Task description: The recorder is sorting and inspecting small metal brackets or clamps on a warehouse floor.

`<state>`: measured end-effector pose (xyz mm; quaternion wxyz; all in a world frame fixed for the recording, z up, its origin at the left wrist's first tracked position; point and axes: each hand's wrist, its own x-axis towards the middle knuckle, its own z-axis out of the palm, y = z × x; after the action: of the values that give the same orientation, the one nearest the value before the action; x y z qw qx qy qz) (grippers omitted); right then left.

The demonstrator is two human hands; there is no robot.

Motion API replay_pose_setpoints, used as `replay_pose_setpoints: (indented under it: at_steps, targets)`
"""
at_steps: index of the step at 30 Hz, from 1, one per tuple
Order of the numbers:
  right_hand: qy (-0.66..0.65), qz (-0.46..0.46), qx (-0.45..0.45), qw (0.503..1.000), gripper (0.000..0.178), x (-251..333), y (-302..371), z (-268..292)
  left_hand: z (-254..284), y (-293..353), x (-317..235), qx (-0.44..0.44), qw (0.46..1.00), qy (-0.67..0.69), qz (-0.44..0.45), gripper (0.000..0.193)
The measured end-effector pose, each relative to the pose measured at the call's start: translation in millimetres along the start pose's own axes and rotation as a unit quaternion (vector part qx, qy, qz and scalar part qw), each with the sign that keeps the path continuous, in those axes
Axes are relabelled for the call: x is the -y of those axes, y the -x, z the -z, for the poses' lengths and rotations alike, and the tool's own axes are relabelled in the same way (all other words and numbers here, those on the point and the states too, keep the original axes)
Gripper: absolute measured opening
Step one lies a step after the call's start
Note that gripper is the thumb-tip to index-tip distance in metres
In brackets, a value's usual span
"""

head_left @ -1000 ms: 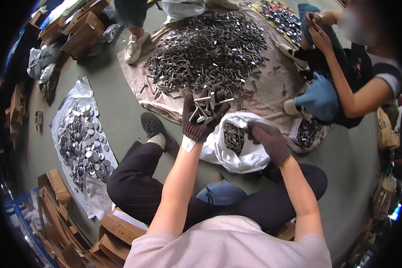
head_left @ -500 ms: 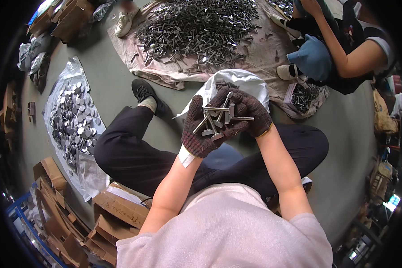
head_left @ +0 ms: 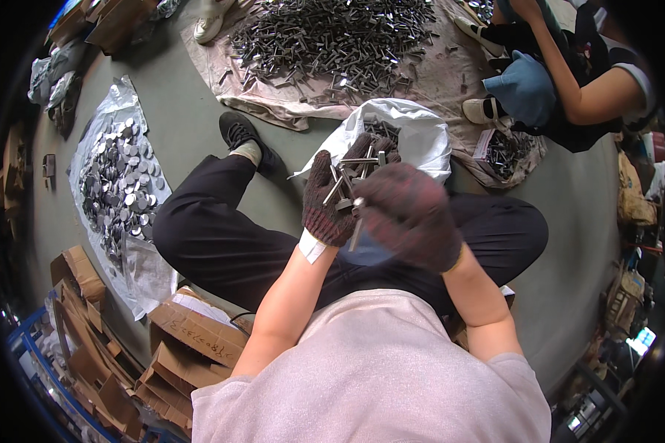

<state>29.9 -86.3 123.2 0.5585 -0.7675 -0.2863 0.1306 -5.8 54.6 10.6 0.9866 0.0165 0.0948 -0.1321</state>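
Several steel T-head bolts (head_left: 341, 184) lie crosswise in my left hand (head_left: 322, 215), its dark knitted work glove curled under and around them. My right hand (head_left: 414, 215), in a matching glove and smeared by motion, is raised beside and partly over the left. At its fingertips a single T-head bolt (head_left: 357, 235) points down, its upper end pinched. Just beyond both hands stands an open white sack (head_left: 423, 140), with more bolts (head_left: 383, 130) inside it. My right hand hides part of the left fingers and the bolts there.
A large heap of bolts (head_left: 332, 44) covers a stained cloth (head_left: 273, 107) ahead. Round metal discs (head_left: 129, 177) lie on plastic sheeting at left. Cardboard boxes (head_left: 199, 332) stand at lower left. A co-worker (head_left: 598, 96) sits at far right by a smaller bolt pile (head_left: 504, 153).
My right hand has come away from under the bolts and moved nearer and over, now pinching one bolt. My left hand keeps the rest. The view has shifted slightly.
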Motion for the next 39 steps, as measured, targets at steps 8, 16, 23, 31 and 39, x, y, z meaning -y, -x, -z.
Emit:
replay_pose_setpoints:
  at_steps: [8, 16, 23, 31, 39]
  targets:
    - [0.353, 0.141, 0.072, 0.922, 0.021, -1.6, -8.9, -36.5, -7.9, 6.1, 10.2, 0.015, 0.995, 0.095, -0.012, 0.072]
    - [0.34, 0.153, 0.017, 0.928, 0.021, -6.9, -18.0, -20.4, 19.9, 8.5, 11.7, 0.007, 0.999, 0.029, -0.018, 0.058]
    - [0.387, 0.099, 0.029, 0.916, 0.022, -21.9, -14.7, -37.6, 22.2, 7.5, 15.5, 0.016, 0.998, 0.047, -0.031, 0.057]
    - [0.269, 0.106, -0.112, 0.951, 0.022, -33.6, -18.7, -11.5, 13.0, 8.6, 6.8, 0.072, 0.976, 0.196, 0.058, 0.062]
    - [0.204, -0.064, -0.142, 0.967, 0.021, -47.0, 12.7, 9.3, 0.0, 5.4, 12.8, 0.026, 0.996, 0.088, 0.016, 0.071]
